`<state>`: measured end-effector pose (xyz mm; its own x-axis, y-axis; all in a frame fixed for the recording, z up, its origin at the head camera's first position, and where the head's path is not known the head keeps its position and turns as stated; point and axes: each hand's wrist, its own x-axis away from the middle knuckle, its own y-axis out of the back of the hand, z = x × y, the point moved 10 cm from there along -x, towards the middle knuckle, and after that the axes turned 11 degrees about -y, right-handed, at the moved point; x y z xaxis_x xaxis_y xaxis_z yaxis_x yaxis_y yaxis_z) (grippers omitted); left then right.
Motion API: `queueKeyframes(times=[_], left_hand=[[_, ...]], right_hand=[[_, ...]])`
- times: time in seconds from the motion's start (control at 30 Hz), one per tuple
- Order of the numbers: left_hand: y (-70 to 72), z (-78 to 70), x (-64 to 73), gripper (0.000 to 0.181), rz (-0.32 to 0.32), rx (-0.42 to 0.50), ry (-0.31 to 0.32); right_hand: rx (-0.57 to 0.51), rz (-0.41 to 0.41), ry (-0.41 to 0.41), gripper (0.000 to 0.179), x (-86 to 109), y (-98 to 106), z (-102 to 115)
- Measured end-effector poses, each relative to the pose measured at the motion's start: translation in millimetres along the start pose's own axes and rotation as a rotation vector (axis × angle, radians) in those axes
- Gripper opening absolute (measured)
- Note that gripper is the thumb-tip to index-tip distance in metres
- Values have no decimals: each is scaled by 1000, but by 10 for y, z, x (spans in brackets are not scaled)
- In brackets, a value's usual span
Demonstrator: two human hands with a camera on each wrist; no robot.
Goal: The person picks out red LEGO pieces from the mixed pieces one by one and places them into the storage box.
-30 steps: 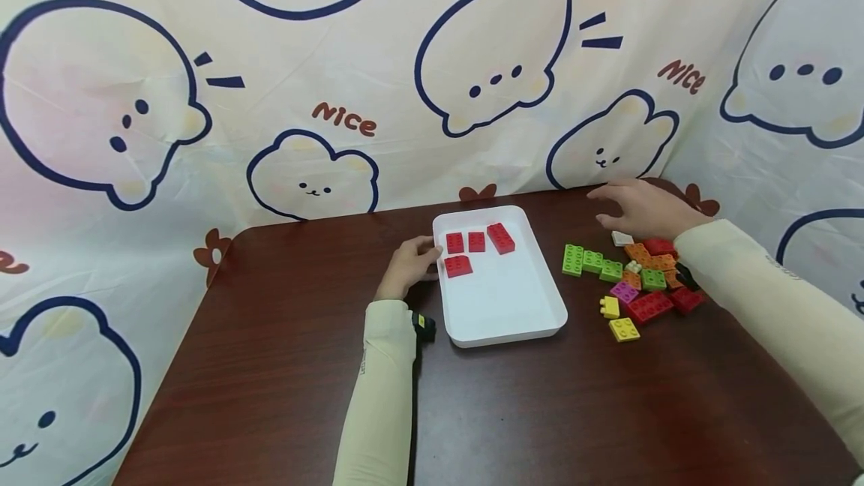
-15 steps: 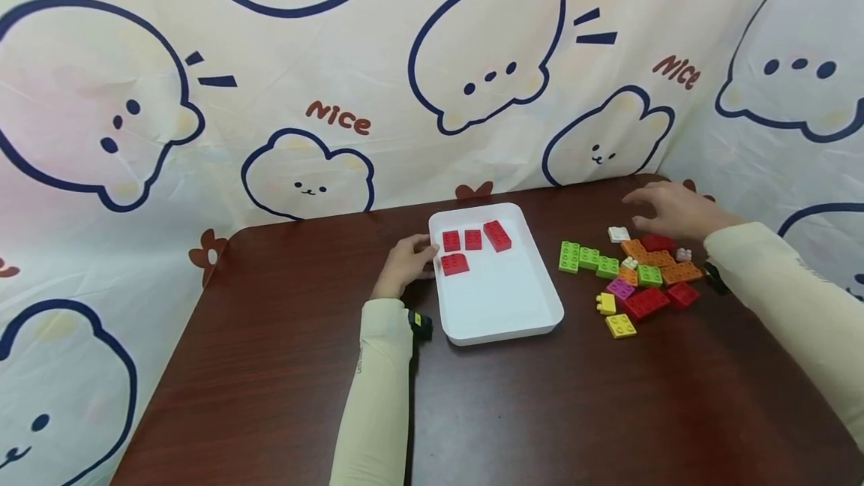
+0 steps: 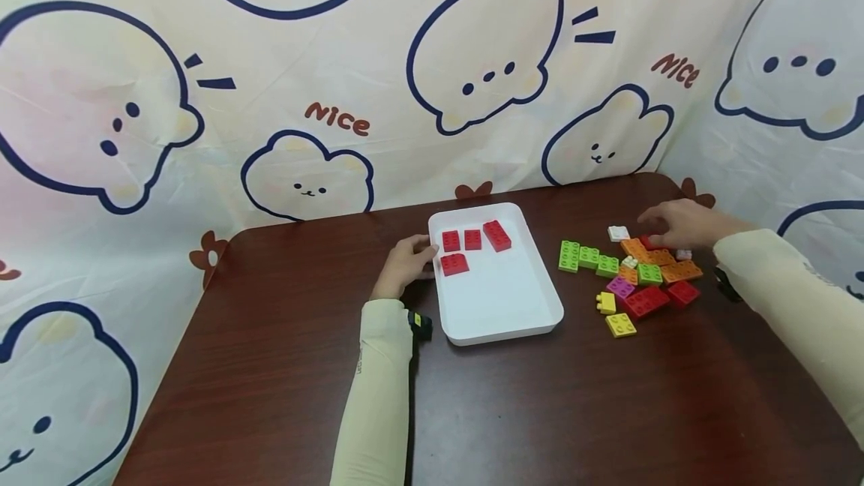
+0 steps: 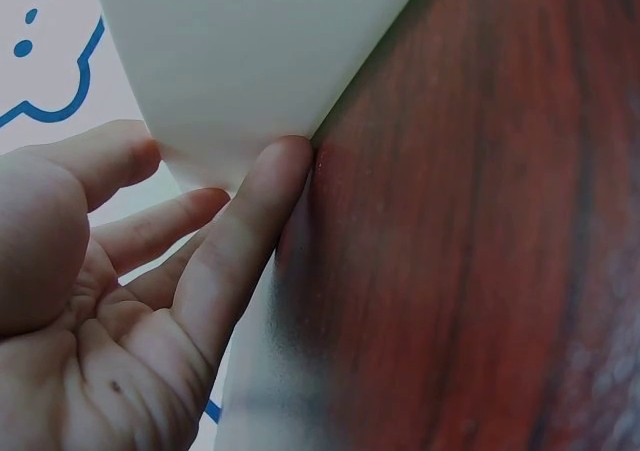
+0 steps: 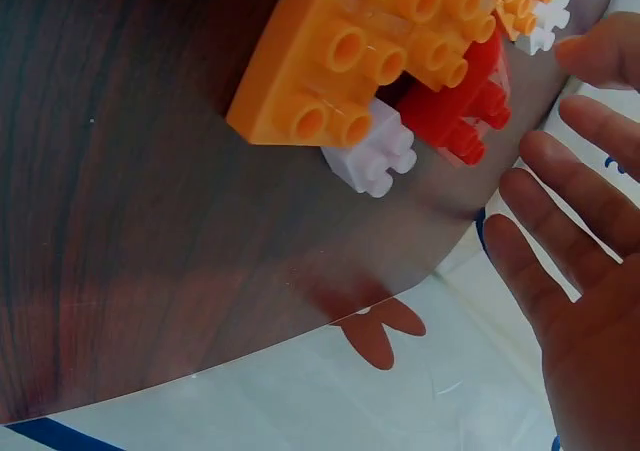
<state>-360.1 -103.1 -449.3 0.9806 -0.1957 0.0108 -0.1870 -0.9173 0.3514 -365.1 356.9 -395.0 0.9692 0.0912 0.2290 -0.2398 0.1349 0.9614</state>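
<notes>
My left hand [image 3: 403,268] holds the left side of the white tray [image 3: 499,313], its thumb at the rim. In the left wrist view, fingertips of the left hand [image 4: 150,291] touch the tray's outer wall [image 4: 250,61]. Inside the tray lie several red bricks, one of them a longer brick [image 3: 496,235]. My right hand [image 3: 688,222] hovers over the far side of the loose brick pile, above a red brick [image 3: 649,242] that it partly hides. From the right wrist, the right hand [image 5: 590,201] shows spread fingers, apart from the red brick [image 5: 460,111].
Several toy bricks lie right of the tray: green [image 3: 589,257], orange [image 3: 682,271], red [image 3: 646,302], yellow [image 3: 621,325], purple [image 3: 621,288] and a white one [image 3: 617,233]. The dark wooden table [image 3: 283,366] backs onto a patterned cloth [image 3: 337,36].
My right hand has moved rightward and lower, over the red brick at the pile's far side. The left hand keeps its place at the tray; the head view shifted slightly.
</notes>
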Motion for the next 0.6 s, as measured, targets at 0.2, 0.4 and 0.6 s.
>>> queueKeyframes(times=[0.2, 0.4, 0.6], left_hand=[[4, 3, 3, 53, -2, 4, 1], [2, 14, 0, 53, -4, 3, 4], [7, 4, 4, 53, -4, 4, -3]], right_hand=[[13, 16, 10, 48, 41, -42, 32], [23, 0, 29, 43, 68, -54, 63], [36, -1, 34, 37, 45, -83, 57]])
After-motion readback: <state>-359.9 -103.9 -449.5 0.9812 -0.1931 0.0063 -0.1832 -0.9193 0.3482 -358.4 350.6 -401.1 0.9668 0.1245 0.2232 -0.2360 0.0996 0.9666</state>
